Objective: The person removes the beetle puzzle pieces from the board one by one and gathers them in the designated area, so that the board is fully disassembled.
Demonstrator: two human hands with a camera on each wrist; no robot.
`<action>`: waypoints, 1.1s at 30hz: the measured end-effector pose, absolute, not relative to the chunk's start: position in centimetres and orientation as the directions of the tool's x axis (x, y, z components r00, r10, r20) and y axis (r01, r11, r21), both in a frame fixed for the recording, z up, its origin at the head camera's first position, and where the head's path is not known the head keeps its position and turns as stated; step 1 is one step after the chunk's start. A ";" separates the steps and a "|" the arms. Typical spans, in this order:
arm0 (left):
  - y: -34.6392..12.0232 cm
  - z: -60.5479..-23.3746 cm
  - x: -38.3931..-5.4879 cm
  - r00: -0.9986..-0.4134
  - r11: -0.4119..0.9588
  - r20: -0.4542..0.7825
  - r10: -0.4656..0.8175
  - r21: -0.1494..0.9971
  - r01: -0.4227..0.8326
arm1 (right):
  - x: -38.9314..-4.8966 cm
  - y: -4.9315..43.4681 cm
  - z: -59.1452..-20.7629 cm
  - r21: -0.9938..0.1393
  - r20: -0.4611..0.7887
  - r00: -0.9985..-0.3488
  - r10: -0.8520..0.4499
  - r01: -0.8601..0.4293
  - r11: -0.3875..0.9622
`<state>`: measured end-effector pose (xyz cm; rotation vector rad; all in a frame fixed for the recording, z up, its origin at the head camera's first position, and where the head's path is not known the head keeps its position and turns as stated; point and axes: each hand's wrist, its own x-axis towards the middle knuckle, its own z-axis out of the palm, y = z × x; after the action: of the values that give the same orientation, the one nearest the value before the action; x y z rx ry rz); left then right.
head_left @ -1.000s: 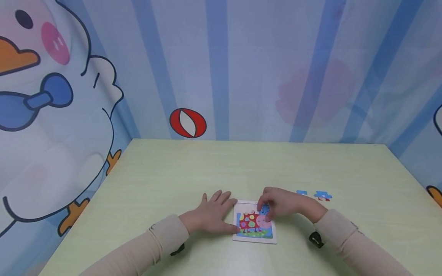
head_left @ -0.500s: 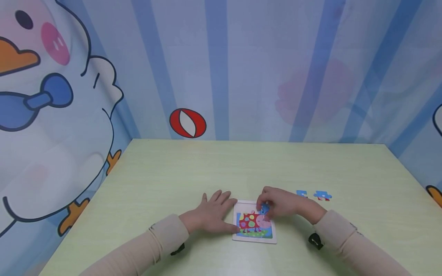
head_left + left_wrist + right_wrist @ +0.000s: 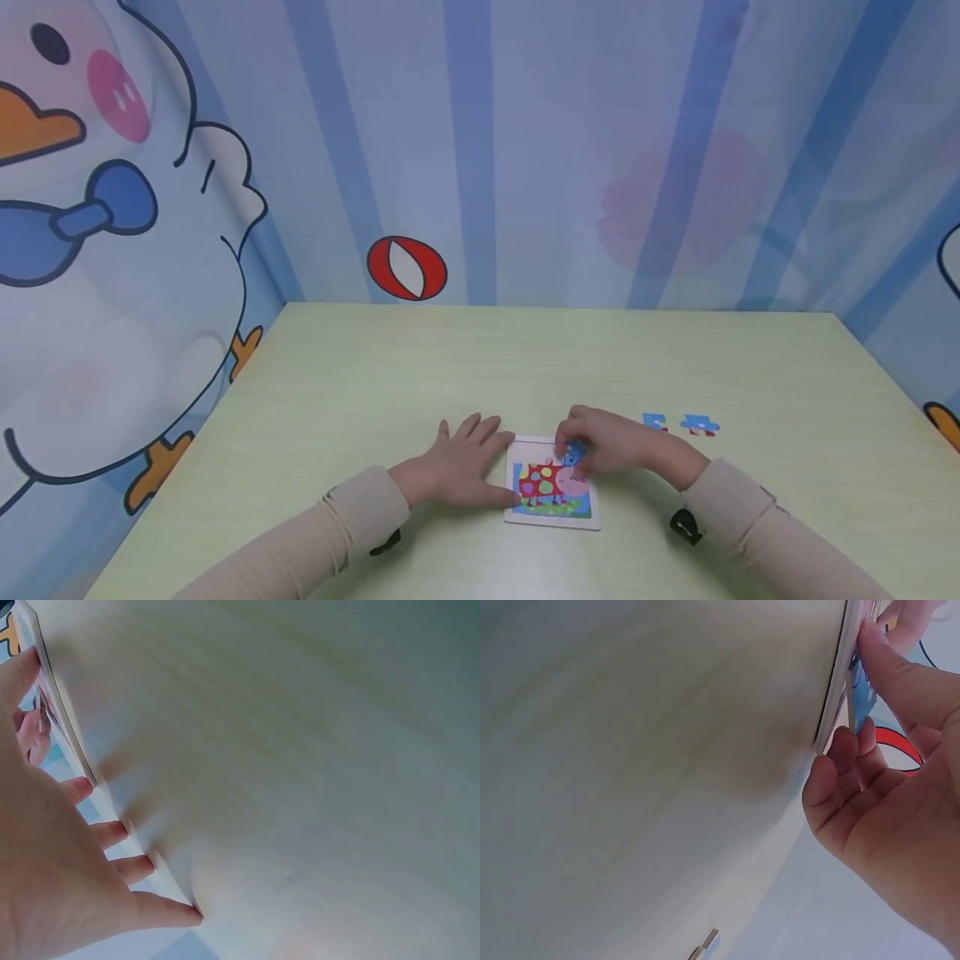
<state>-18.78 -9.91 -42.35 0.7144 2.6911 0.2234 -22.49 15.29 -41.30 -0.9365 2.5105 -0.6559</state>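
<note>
A small square jigsaw board [image 3: 551,522] with a pale frame lies on the table, its picture a red spotted ladybird on green and blue. At its upper right corner my right hand [image 3: 611,442] pinches a blue puzzle piece [image 3: 573,453] between thumb and fingers. In the right wrist view that puzzle piece [image 3: 862,694] is tilted, one edge raised over the board. My left hand [image 3: 468,467] lies with fingers spread at the board's left side, thumb and a fingertip touching its frame. The left wrist view shows the left hand [image 3: 67,847] with its fingertips down on the table.
Two loose blue puzzle pieces with bits of red lie beyond my right wrist, one notched piece [image 3: 655,422] and one wider piece [image 3: 700,425]. The pale table [image 3: 420,358] ends at a striped blue backdrop [image 3: 540,167] printed with cartoon figures.
My right hand shifts very slightly to the left with the blue puzzle piece. The left hand and the board stay in place.
</note>
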 end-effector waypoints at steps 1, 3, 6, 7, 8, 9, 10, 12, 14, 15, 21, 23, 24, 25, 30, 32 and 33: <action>-9.9 -42.3 -18.8 -0.813 0.861 -0.289 0.505 0.236 0.451 | -22.5 15.3 -41.3 -0.547 -0.182 -0.706 -0.685 -0.506 0.667; -9.9 -42.3 -18.7 -0.813 0.861 -0.289 0.506 0.236 0.451 | -22.4 15.3 -41.3 -0.552 -0.174 -0.707 -0.686 -0.506 0.662; -9.9 -42.3 -18.7 -0.813 0.860 -0.288 0.506 0.240 0.450 | -22.4 15.3 -41.2 -0.556 -0.163 -0.709 -0.686 -0.508 0.658; -9.9 -42.3 -18.7 -0.813 0.860 -0.289 0.506 0.240 0.450 | -22.4 15.3 -41.2 -0.558 -0.161 -0.710 -0.686 -0.508 0.656; -9.9 -42.3 -18.7 -0.813 0.860 -0.289 0.505 0.239 0.450 | -22.4 15.3 -41.2 -0.560 -0.158 -0.712 -0.684 -0.506 0.656; -9.9 -42.3 -18.6 -0.813 0.861 -0.289 0.505 0.239 0.450 | -22.4 15.3 -41.2 -0.562 -0.154 -0.715 -0.682 -0.505 0.656; -9.9 -42.3 -18.6 -0.813 0.861 -0.289 0.504 0.239 0.449 | -22.4 15.3 -41.1 -0.565 -0.151 -0.717 -0.681 -0.503 0.654; -9.9 -42.3 -18.6 -0.814 0.862 -0.289 0.503 0.235 0.449 | -22.4 15.4 -41.1 -0.572 -0.148 -0.723 -0.675 -0.494 0.655; -9.9 -42.3 -18.6 -0.815 0.862 -0.289 0.503 0.234 0.449 | -22.5 15.5 -41.2 -0.576 -0.145 -0.729 -0.669 -0.487 0.656; -9.9 -42.3 -18.6 -0.815 0.863 -0.289 0.502 0.234 0.449 | -22.5 15.6 -41.3 -0.578 -0.142 -0.729 -0.670 -0.488 0.654; -9.9 -42.4 -18.7 -0.816 0.863 -0.285 0.502 0.227 0.452 | -22.7 16.0 -41.4 -0.603 -0.117 -0.714 -0.690 -0.501 0.621; -9.9 -42.3 -18.6 -0.816 0.863 -0.285 0.503 0.228 0.452 | -22.7 16.0 -41.4 -0.621 -0.123 -0.715 -0.688 -0.485 0.616; -9.9 -42.3 -18.7 -0.816 0.863 -0.286 0.502 0.230 0.451 | -22.7 16.1 -41.4 -0.630 -0.128 -0.715 -0.687 -0.477 0.613; -9.9 -42.3 -18.6 -0.816 0.863 -0.285 0.502 0.231 0.450 | -22.7 16.1 -41.3 -0.638 -0.135 -0.714 -0.687 -0.468 0.611; -9.9 -42.2 -18.7 -0.816 0.862 -0.284 0.504 0.231 0.452 | -22.7 16.4 -41.1 -0.664 -0.136 -0.704 -0.697 -0.457 0.591; -9.9 -42.2 -18.6 -0.815 0.861 -0.284 0.504 0.231 0.453 | -22.7 16.6 -41.0 -0.665 -0.122 -0.705 -0.699 -0.465 0.585; -9.9 -42.1 -18.6 -0.815 0.861 -0.284 0.505 0.233 0.452 | -22.8 16.7 -41.0 -0.667 -0.118 -0.709 -0.695 -0.462 0.584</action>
<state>-18.64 -9.90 -42.14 0.7152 2.6974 0.2203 -22.77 16.74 -40.96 -0.9353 2.4495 -0.8782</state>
